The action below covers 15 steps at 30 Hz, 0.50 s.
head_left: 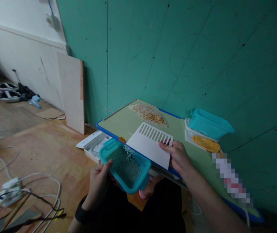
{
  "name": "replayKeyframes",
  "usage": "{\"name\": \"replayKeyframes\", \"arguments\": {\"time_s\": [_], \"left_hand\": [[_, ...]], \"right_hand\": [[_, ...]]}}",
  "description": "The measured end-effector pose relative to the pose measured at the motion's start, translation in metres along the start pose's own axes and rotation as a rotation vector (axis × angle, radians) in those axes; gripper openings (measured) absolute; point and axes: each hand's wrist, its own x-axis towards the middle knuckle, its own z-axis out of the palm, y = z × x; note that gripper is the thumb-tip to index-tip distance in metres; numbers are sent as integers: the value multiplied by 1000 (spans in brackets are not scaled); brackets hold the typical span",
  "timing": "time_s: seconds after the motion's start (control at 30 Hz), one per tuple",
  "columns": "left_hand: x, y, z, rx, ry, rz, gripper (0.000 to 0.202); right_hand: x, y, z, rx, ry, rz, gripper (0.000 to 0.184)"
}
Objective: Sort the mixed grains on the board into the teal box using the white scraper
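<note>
"What sits at the centre of your view?"
"From my remote seat, a teal tub [146,165] just below the surface's [119,123] near edge, with small grains [128,170] in it. Some paler ones show by its far side; falling or lying, I can't tell."
"How's the grip?"
"My left hand [99,179] holds the tub's left rim, thumb on top. My right hand [178,157] clasps the white slotted scraper [148,147] by its right end, at the near edge."
"And beyond?"
"A yellow-and-pale grain pile [149,114] on the surface, behind the scraper. Rightward, a second teal tub [208,124] and a yellow cloth [206,144]. Farther out, a green wall [140,48], a leaning board [70,92] at left and a white power strip [8,192]."
</note>
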Motion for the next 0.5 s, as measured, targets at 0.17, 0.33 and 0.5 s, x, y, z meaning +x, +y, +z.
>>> {"name": "replayKeyframes", "arguments": {"time_s": [0.17, 0.33, 0.5], "left_hand": [[5, -5, -4, -72, 65, 16, 54], [6, 4, -5, -46, 65, -11, 50], [1, 26, -6, 39, 113, -2, 51]], "right_hand": [[25, -1, 4, 44, 88, -126, 49], [58, 0, 18, -5, 117, -177, 46], [52, 2, 30, -35, 15, -149, 45]]}}
